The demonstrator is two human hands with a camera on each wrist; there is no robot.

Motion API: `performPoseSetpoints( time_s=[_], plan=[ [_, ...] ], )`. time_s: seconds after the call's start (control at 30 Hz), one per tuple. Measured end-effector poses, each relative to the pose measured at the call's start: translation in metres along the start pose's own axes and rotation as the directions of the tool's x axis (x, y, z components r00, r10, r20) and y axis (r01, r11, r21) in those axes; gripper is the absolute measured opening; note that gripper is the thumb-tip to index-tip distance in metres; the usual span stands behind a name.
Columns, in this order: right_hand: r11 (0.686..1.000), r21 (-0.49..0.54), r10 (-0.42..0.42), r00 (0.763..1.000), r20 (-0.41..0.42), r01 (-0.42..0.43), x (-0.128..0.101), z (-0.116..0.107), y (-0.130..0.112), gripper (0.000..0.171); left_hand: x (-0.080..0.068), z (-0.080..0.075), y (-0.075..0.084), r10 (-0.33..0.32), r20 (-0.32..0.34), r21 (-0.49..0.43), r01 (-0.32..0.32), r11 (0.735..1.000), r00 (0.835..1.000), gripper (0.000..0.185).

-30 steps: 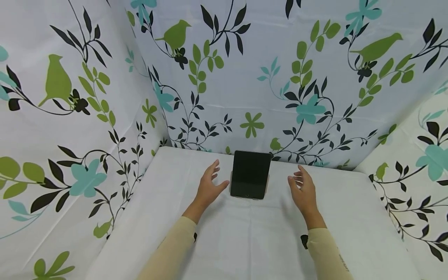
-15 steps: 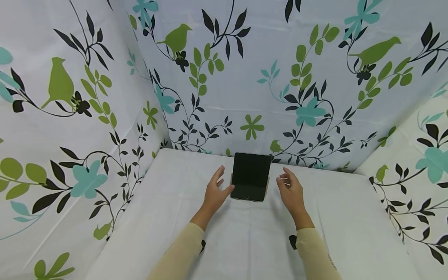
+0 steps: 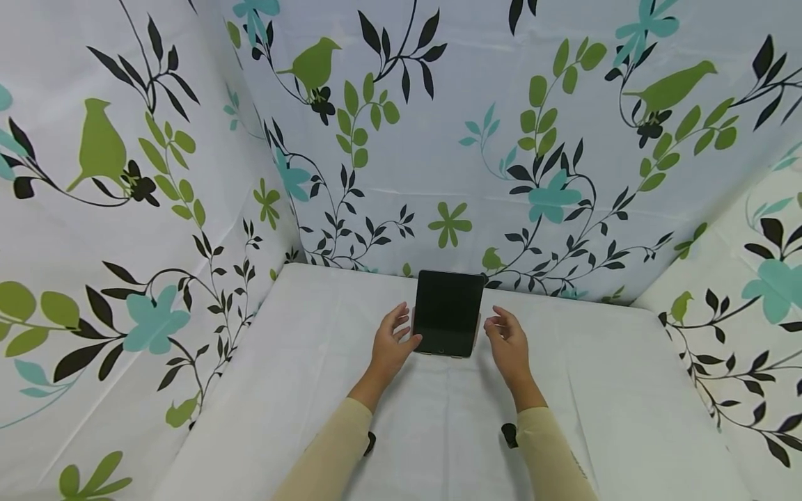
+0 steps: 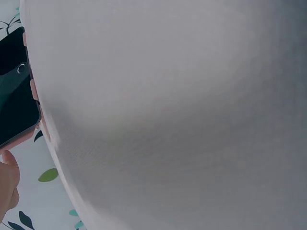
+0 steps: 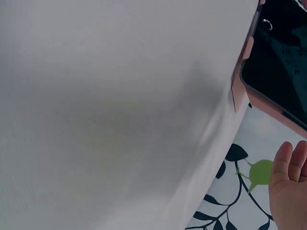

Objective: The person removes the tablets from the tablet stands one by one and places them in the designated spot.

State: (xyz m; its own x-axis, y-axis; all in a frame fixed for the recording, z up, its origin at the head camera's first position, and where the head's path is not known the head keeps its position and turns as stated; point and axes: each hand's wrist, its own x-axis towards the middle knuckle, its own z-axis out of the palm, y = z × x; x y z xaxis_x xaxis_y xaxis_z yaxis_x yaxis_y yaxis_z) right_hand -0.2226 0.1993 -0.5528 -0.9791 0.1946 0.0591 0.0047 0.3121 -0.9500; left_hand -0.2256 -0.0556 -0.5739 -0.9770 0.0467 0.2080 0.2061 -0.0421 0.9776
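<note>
A black-screened tablet [image 3: 447, 313] leans upright at the far side of the white table, its screen dark. Pink edging of a case or stand shows along its side in the left wrist view, and pink tabs [image 5: 248, 48] in the right wrist view. My left hand [image 3: 390, 348] is at the tablet's left edge, thumb near the lower left corner; whether it touches I cannot tell. Just off the right edge is my right hand [image 3: 510, 348], its fingers loosely bent and holding nothing. Only part of each hand shows in its wrist view.
The white cloth-covered table [image 3: 301, 390] stretches around the tablet. Fabric walls [image 3: 388, 139] printed with birds, leaves and flowers enclose it at the back and both sides. Dark wrist pieces [image 3: 509, 435] show at the sleeves.
Both hands have moved inward toward the tablet, the right hand leftward and the left hand rightward. The tablet stands where it was.
</note>
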Motion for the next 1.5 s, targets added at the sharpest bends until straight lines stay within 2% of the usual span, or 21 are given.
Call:
performPoseSetpoints(
  time_s=[0.17,0.43,0.73,1.0,1.23,1.5],
  plan=[
    [0.998,0.057,0.03,0.999,0.017,-0.031,-0.001,0.006,0.003,0.043,0.0,0.001,-0.007,-0.009,-0.003,0.003,0.009,1.0,1.0,0.071],
    [0.996,0.088,0.03,0.999,0.018,-0.031,-0.003,0.012,0.007,0.04,-0.001,0.005,-0.011,-0.036,0.006,0.007,0.036,0.999,0.999,0.069],
    [0.986,0.162,0.039,0.999,0.033,-0.044,-0.004,0.019,0.014,0.036,-0.002,0.005,-0.013,-0.024,0.0,-0.011,0.024,1.0,1.0,0.065],
    [0.985,0.151,0.07,0.996,0.06,-0.079,-0.005,0.02,0.009,0.037,0.002,0.006,-0.014,-0.062,0.007,0.005,0.062,0.998,0.998,0.058],
    [0.98,0.178,0.083,0.996,0.029,-0.087,-0.003,0.022,0.011,0.035,0.005,0.005,-0.014,-0.068,0.007,0.012,0.068,0.998,0.998,0.056],
    [0.977,0.209,0.06,0.998,-0.022,-0.054,-0.003,0.028,0.01,0.037,0.008,0.007,-0.014,-0.061,-0.025,0.026,0.062,0.998,0.998,0.052]
  ],
)
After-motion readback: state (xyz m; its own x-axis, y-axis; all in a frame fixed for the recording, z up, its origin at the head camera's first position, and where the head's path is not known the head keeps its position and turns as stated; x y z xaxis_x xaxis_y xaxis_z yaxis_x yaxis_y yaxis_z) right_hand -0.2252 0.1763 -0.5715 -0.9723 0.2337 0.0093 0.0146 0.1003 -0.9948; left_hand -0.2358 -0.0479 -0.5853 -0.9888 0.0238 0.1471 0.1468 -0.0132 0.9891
